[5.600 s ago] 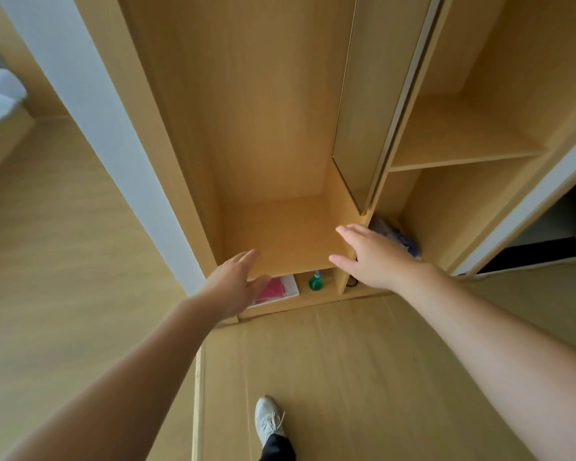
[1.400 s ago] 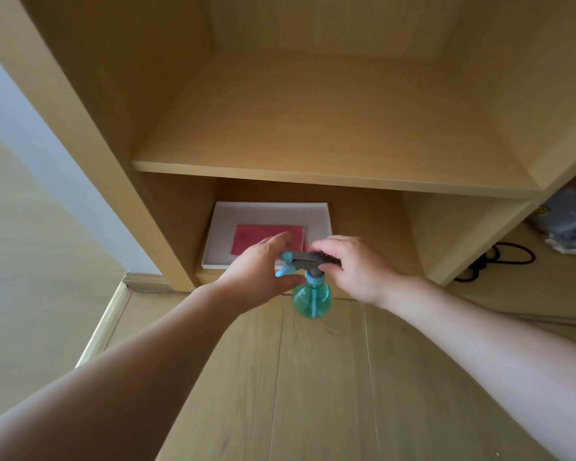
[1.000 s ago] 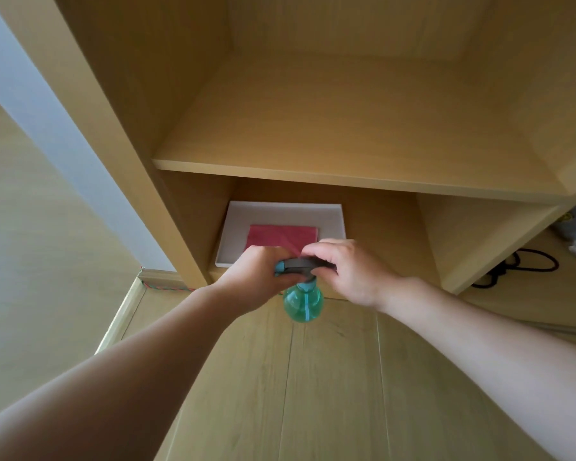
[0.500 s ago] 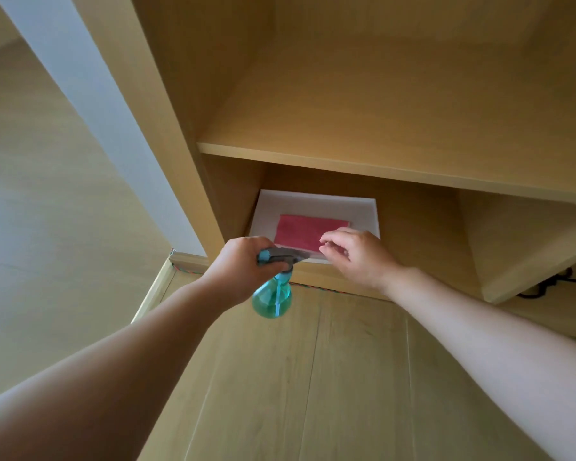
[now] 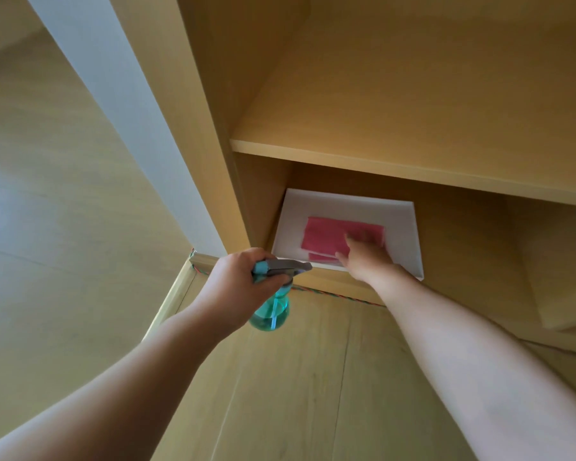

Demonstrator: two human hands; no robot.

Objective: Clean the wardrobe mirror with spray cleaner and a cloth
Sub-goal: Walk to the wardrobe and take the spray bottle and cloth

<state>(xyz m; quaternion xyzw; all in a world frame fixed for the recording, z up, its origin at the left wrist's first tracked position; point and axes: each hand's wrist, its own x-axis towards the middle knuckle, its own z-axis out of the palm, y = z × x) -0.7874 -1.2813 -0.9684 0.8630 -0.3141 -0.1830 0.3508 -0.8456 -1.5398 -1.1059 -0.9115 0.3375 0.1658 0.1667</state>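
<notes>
My left hand grips the grey trigger head of a teal spray bottle, which hangs below my fist over the floor in front of the wardrobe. A folded pink cloth lies in a white tray in the wardrobe's bottom compartment. My right hand reaches into that compartment with its fingers lying on the cloth's right part. Whether the fingers have closed on the cloth cannot be seen. No mirror is in view.
A wooden shelf sits just above the low compartment, leaving little height over the tray. The wardrobe's left side panel and a white wall strip stand to the left. Wooden floor lies below.
My right hand has let go of the spray head and moved into the tray onto the pink cloth. My left hand keeps the bottle and has shifted left.
</notes>
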